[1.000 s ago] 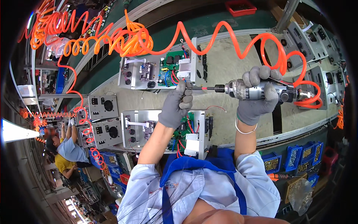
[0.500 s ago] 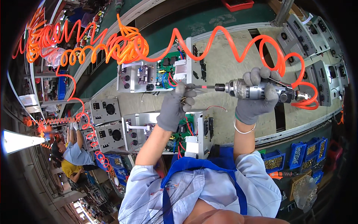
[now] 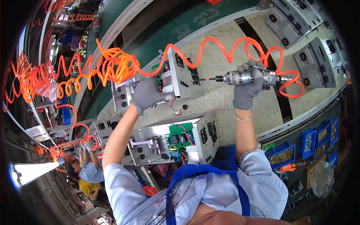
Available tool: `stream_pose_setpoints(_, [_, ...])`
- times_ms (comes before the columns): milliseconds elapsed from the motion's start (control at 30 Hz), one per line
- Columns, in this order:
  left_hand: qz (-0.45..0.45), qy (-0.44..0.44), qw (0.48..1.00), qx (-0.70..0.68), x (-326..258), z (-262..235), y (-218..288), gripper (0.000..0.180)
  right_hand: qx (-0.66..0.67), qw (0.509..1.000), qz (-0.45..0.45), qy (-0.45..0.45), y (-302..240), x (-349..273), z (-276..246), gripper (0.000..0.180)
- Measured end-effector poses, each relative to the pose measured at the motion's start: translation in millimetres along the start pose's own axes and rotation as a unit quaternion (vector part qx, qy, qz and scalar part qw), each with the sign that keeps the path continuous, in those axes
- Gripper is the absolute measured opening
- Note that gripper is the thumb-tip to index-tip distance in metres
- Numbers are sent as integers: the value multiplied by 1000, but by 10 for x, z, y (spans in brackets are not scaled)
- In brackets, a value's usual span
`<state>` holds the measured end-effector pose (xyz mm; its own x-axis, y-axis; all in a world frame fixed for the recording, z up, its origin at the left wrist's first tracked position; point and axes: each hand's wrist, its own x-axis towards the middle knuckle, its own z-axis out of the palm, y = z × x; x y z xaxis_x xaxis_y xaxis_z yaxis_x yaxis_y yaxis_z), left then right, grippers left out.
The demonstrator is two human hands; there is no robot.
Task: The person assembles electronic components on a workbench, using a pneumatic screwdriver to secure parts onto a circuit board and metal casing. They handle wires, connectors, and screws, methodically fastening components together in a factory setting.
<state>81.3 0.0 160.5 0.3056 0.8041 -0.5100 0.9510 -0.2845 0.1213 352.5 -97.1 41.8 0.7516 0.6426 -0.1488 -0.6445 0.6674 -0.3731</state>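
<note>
1. Gripping the power driver (image 3: 240, 78) was the right hand (image 3: 248, 90), gloved fingers wrapped round its body, to the right of the far chassis (image 3: 178, 75).
2. The bit (image 3: 206, 79) pointed left, its tip at or just beside the end panel of the far chassis; contact could not be confirmed.
3. The left hand (image 3: 148, 95) lay over the near side of the far chassis, thumb extended toward the end panel. Its fingertips were hidden, so whether they were closed on anything could not be told.
4. The orange hose (image 3: 212, 38) ran in loops from the driver's rear, passing above the far chassis as seen.
5. The near chassis (image 3: 204, 140) sat on the worker's side of the far chassis; a loose connector (image 3: 184, 107) lay between the two.
6. Risk, as judged: a bit held off-axis could slip and scratch the end panel or strike a socket.
7. Risk, as judged: a poorly braced far chassis could shift under driver pressure; the left thumb, close to that panel, could be caught by a slip.
8. Risk, as judged: tension in the hose could pull the driver out of line.
</note>
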Motion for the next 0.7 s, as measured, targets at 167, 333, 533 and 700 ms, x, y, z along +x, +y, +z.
stream_pose_setpoints(167, [88,-6,995,36,145,-36,191,112,-2,1000,19,21,95,-24,-28,26])
stream_pose_setpoints(333, [23,-4,999,-37,157,137,161,112,-7,999,29,32,179,-31,-99,27])
stream_pose_setpoints(533, [92,95,982,-136,144,383,8,107,21,998,50,44,283,28,-173,25])
stream_pose_setpoints(700, [111,95,973,-177,138,426,-39,107,68,995,71,28,342,91,-296,25])
